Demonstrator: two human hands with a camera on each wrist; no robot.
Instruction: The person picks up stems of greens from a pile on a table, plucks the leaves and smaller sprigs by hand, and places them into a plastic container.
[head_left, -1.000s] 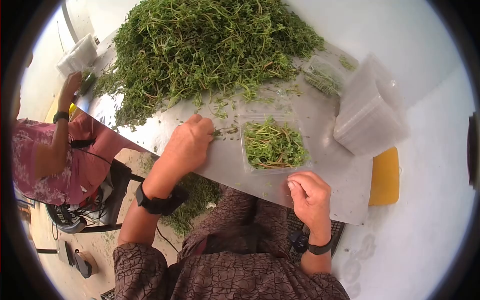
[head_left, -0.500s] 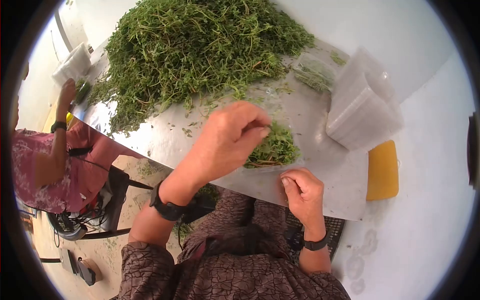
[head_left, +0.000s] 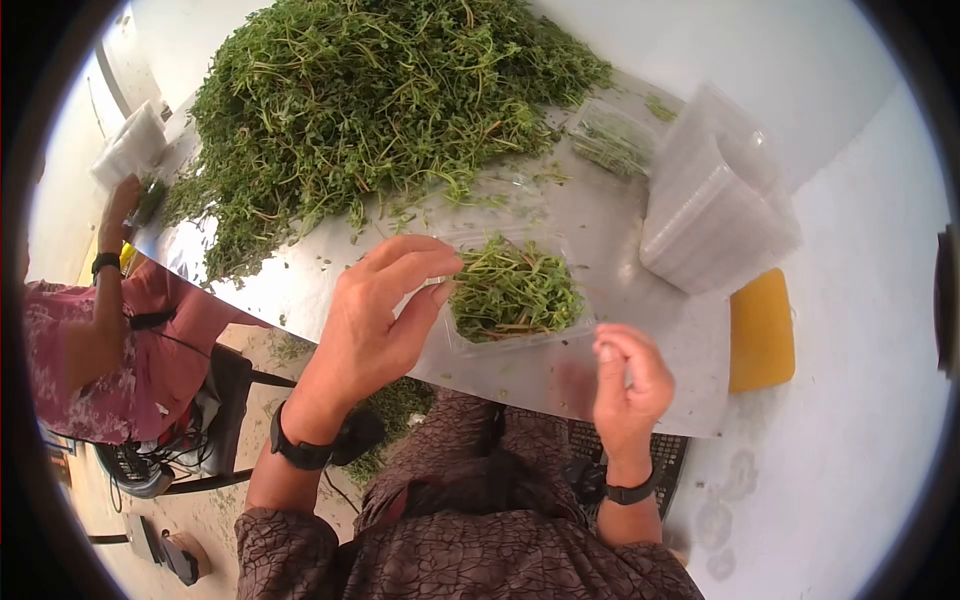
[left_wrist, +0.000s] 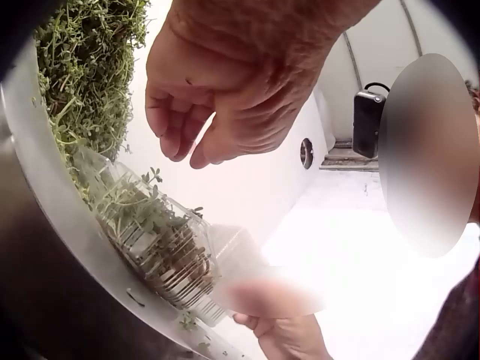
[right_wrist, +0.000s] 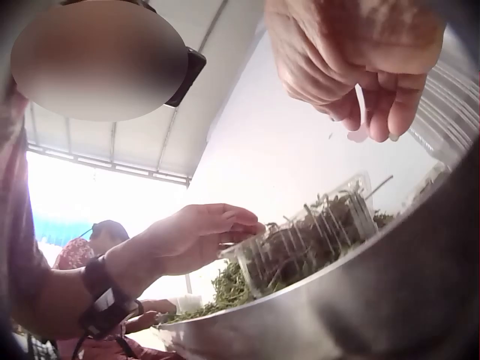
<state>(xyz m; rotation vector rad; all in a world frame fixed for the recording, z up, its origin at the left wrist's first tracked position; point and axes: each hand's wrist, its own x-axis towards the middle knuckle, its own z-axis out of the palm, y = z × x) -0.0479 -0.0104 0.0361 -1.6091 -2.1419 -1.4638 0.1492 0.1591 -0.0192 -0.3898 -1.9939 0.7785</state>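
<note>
A clear plastic punnet point(head_left: 470, 347) filled with leafy green sprigs point(head_left: 515, 290) stands on the metal table in front of me. My left hand point(head_left: 385, 310) is at the punnet's left side, fingers loosely bent near its edge. The left wrist view shows that hand point(left_wrist: 232, 97) above the punnet point(left_wrist: 214, 259), nothing between thumb and fingers. Off the punnet's near right corner, my right hand point(head_left: 633, 385) is raised, slightly blurred, its fingers relaxed. Nothing shows in the right hand point(right_wrist: 360, 75) in the right wrist view.
A large heap of green sprigs point(head_left: 370, 120) covers the table's back left. Another filled punnet point(head_left: 610, 140) lies behind, beside a tall stack of clear punnets point(head_left: 715, 200). A yellow board point(head_left: 762, 330) stands past the right edge. Another person point(head_left: 95, 340) sits at the left.
My left hand moved right over the punnet, then drew back to its left side. The right hand has shifted slightly right, away from the punnet. The head view has shifted a little.
</note>
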